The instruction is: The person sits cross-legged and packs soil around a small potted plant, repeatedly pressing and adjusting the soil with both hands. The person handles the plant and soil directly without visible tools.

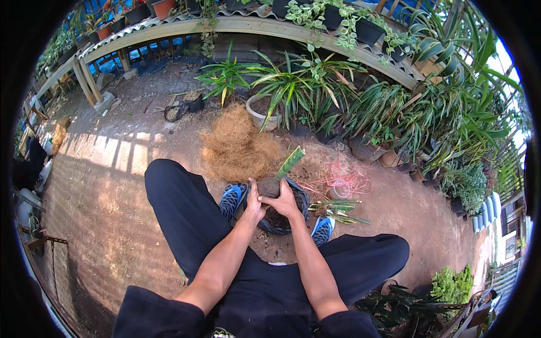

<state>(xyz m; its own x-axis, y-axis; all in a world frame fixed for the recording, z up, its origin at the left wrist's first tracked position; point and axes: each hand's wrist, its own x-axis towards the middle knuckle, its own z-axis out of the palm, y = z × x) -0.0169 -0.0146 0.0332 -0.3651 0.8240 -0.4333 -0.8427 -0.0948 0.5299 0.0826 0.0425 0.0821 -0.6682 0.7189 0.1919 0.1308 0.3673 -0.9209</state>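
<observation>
Between my two hands is a round dark ball of soil (267,186), with a thick green snake plant cutting (290,164) leaning up to the right beside or out of it; the join is hidden. My left hand (255,203) wraps the ball's left side, thumb pointing up. My right hand (285,201) closes round its right side, thumb reaching across toward the left hand. Below them, between my shoes, sits a black plastic bag (304,204) with dark soil inside, partly covered by my hands. More cut snake plant leaves (344,212) lie on the ground to the right.
A heap of brown coconut fibre (236,145) lies just ahead. Tangled pink string (359,184) and a clear plastic cup (338,190) are to the right. Potted plants (298,84) line the far side beneath a wooden bench (242,25). A small black pot (194,102) stands ahead left.
</observation>
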